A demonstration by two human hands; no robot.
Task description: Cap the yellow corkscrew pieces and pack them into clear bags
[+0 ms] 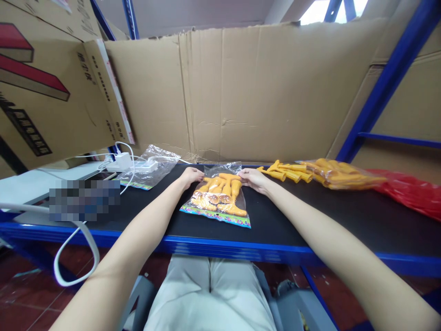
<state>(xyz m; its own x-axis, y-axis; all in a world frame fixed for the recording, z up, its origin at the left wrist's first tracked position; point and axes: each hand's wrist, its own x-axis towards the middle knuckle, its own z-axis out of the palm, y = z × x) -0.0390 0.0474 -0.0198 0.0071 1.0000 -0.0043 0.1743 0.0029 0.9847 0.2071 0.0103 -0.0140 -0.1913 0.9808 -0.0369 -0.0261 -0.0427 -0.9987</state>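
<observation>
A clear plastic bag [220, 197] with a coloured bottom strip lies on the black shelf top [282, 220], filled with several orange toy pieces. My left hand [191, 175] pinches the bag's far left corner. My right hand [252, 178] pinches the far right corner of the same bag. Both hands' fingers are closed on the bag's open edge.
Loose orange toy pieces [285, 173] and a fuller heap of them in plastic [339, 174] lie to the right, beside a red plastic bag [409, 191]. An empty clear bag [151, 168], a white power strip [136, 164] with cables, and cardboard walls [241, 92] stand behind.
</observation>
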